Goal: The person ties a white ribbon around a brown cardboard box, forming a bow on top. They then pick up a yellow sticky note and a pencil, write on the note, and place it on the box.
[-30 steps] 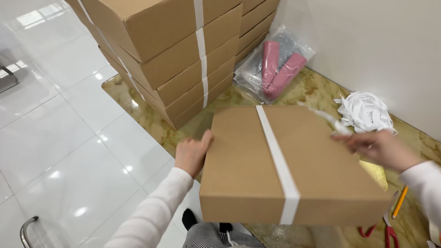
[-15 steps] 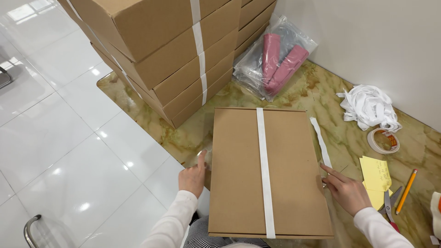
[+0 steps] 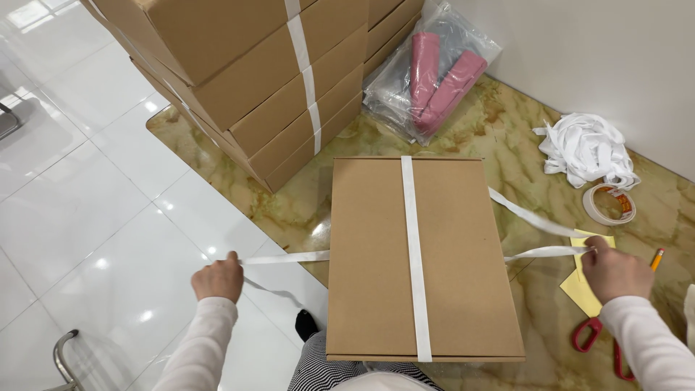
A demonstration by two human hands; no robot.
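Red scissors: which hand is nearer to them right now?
Right. The right hand pinches white strap just above the red scissors; the left hand holds the strap's other end across the cardboard box.

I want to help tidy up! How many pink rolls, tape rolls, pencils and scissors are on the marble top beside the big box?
Pink rolls: 2
Tape roll: 1
Pencil: 1
Scissors: 1
Total: 5

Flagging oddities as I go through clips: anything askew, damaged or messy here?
Mostly tidy. The box lies flat and undamaged, its lengthwise strap straight. The left hand and right hand hold a loose white strap coming out from under it. Only mess: a tangled strap heap by the wall.
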